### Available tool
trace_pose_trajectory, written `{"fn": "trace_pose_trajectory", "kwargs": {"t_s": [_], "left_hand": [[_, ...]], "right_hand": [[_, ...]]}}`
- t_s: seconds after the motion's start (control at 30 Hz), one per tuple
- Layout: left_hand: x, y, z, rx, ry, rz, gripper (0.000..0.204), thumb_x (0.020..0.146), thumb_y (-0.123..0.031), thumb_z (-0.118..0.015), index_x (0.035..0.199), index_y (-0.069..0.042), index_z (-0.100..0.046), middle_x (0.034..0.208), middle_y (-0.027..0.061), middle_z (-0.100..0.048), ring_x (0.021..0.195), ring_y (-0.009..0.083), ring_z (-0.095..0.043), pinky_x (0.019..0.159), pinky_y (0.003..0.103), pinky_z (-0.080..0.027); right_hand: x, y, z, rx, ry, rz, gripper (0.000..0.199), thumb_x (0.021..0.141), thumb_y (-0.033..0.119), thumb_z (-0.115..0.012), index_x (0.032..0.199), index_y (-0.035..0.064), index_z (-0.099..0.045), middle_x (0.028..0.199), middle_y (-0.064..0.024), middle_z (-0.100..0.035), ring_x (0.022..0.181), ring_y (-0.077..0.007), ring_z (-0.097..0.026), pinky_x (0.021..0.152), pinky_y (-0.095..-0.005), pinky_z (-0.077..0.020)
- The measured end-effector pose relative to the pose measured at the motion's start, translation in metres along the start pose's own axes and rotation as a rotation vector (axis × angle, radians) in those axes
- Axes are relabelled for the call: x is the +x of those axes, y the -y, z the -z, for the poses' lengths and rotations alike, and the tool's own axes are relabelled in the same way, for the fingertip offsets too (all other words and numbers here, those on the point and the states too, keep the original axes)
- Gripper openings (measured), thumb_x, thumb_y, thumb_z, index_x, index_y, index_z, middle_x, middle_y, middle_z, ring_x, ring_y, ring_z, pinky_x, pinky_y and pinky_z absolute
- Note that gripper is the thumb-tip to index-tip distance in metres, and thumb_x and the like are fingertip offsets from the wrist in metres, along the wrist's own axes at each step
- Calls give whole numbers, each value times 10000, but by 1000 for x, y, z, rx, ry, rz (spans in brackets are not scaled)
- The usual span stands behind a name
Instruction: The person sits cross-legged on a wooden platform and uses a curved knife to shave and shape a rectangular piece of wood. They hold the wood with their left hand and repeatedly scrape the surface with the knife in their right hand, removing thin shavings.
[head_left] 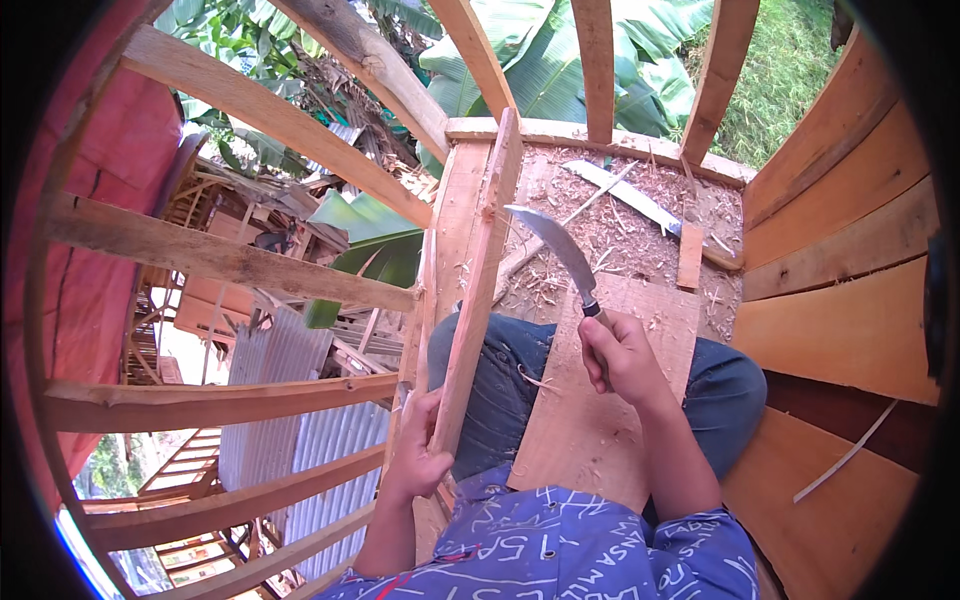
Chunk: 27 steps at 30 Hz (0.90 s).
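Note:
My right hand (622,355) is closed round the dark handle of a curved knife (562,246). Its blade points up and to the left, with the tip close beside a long wooden strip (478,290) but seemingly apart from it. The near end of that strip is gripped by my left hand (420,445); the strip stands on edge, stretching away from me along the left side. A wide flat board (580,430) lies across my lap, under the right hand, with a few curled shavings on it.
Wood shavings (540,180) litter the floor ahead, around a long blade (630,198), a thin stick and a small wood piece (690,257). Slatted wooden rails (240,262) rise at the left and front; plank walling (840,330) closes the right. Corrugated sheets (270,400) show beyond the rails.

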<state>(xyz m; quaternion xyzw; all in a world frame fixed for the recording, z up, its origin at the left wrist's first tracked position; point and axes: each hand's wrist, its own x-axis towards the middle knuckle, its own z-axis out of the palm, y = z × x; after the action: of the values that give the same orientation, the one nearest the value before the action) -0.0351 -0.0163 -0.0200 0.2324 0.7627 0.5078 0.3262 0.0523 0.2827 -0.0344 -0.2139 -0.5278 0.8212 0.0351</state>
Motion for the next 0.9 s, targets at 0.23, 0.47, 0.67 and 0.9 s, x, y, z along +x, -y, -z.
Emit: {"fn": "trace_pose_trajectory", "kwargs": {"t_s": [0.23,0.47,0.67,0.9], "left_hand": [[2,-6,-2,-25,2,37,832,564,-37,-492,1386,-47,-362,1260,117,-486,1230,247,-476,1063,385,-327],[1,-1,-4,-28,-3,15,811,565,-62,-491,1365,-39,-361,1264,123,-479,1229,232,-456,1048,375,-331],[4,-8,-11,-41,-7,-21,803,566,-33,-469,1362,-33,-359,1266,122,-450,1216,233,-440,1040,360,-328],[6,-16,-13,8,13,-56,828,582,73,-472,1398,-22,-374,1423,179,-399,1371,297,-378,1142,389,-286]], "right_hand": [[-3,-4,-27,-17,-87,-136,377,1001,381,-471,803,61,-497,544,-13,-492,381,-84,-449,352,-233,-355],[-15,-1,-31,146,-108,-51,393,997,387,-485,779,60,-504,556,-17,-497,393,-88,-478,353,-240,-371],[-21,-18,-40,175,24,-55,374,996,363,-494,793,49,-512,612,-28,-522,433,-94,-511,378,-235,-386],[-40,-23,-37,-80,224,-44,160,916,155,-495,975,15,-545,776,-40,-539,619,-106,-550,586,-254,-473]]}}
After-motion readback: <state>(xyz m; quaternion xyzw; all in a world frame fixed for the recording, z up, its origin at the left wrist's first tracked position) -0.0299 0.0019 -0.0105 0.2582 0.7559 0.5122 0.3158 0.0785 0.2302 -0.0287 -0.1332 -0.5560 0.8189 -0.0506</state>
